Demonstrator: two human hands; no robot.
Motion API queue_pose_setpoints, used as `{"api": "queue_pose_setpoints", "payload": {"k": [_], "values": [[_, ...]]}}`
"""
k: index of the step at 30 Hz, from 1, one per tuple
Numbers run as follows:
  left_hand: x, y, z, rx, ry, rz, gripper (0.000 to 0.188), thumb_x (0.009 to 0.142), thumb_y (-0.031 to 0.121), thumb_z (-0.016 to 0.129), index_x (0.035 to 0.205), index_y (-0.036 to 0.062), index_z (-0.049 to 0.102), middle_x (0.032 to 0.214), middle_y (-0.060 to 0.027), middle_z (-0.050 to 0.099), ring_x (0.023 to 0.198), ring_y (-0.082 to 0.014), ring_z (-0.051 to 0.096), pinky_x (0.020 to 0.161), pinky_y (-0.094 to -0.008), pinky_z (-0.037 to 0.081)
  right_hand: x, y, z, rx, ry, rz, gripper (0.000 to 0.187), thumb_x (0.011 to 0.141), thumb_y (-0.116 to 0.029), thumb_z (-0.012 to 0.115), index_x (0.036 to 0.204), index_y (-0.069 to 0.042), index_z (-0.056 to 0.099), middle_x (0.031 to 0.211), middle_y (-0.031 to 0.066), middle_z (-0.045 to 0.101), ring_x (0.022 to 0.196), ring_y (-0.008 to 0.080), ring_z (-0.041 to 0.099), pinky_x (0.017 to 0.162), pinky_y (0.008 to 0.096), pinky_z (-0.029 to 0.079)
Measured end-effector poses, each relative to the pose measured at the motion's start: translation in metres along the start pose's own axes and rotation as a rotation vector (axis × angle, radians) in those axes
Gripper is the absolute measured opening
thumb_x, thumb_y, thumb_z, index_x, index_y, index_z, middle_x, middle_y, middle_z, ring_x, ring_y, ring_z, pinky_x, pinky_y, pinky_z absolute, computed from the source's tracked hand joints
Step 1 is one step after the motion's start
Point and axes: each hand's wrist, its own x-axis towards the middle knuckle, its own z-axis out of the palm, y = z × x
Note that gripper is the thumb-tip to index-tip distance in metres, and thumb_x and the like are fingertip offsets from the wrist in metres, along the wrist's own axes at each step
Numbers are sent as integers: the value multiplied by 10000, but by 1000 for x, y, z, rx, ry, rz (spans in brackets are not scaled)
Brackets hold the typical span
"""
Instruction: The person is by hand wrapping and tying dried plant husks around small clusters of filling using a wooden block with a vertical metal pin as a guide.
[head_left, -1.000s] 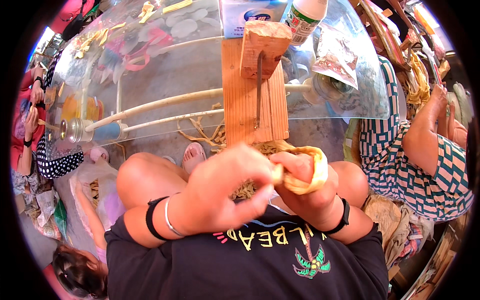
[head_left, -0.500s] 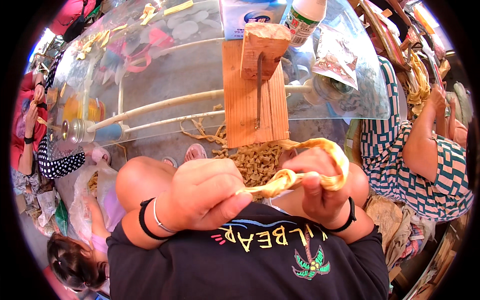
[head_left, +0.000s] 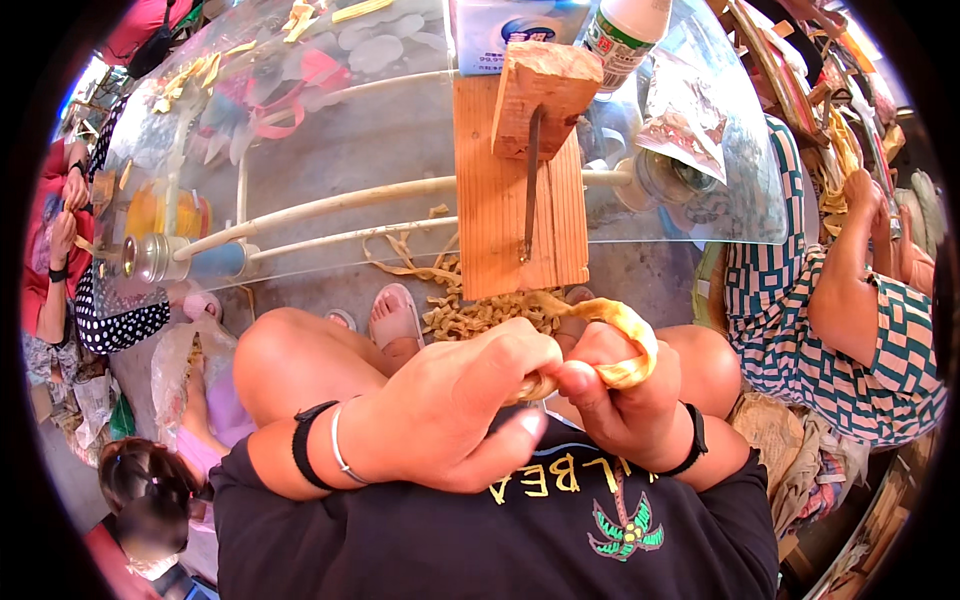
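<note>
My left hand (head_left: 440, 415) is closed on one end of a soft yellow strip (head_left: 632, 335), its knuckles covering most of that end. Close beside it, my right hand (head_left: 635, 395) pinches the same strip between thumb and fingers. The strip loops over the back of the right hand and trails away toward the pile below. Only a short piece shows between the two hands, so its knot cannot be made out. On the floor past my knees lies a heap of knotted yellow strips (head_left: 480, 315).
A glass table (head_left: 350, 130) spans the far side. On it a wooden board (head_left: 522, 225) carries an upright block (head_left: 545, 90) with a metal rod. Behind stand a tissue pack (head_left: 520, 20) and a white bottle (head_left: 628, 40). Other people sit left and right; a child is at lower left.
My left hand has moved right until it nearly meets my right hand, which shifted slightly left. The knotted stretch between them is now mostly hidden. The child at lower left has turned.
</note>
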Motion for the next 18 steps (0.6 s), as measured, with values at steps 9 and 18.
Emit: {"api": "queue_pose_setpoints", "payload": {"k": [9,18], "values": [[-7,-13,-20,-262,263,-9,161,810,-65,709,922,16,627,707,-46,620,525,-62,529,457,-227,375,-7,-4,-11,731,158,446,341,1056,-205,485,767,-36,551,635,11,547,509,53,488,467,204,371],[-5,-5,-18,-574,178,-90,467,833,-90,687,1192,53,424,894,-47,587,790,-70,611,671,-226,486,11,3,-9,568,-624,559,450,1023,-416,522,991,26,603,703,62,576,584,128,552,557,296,448]]}}
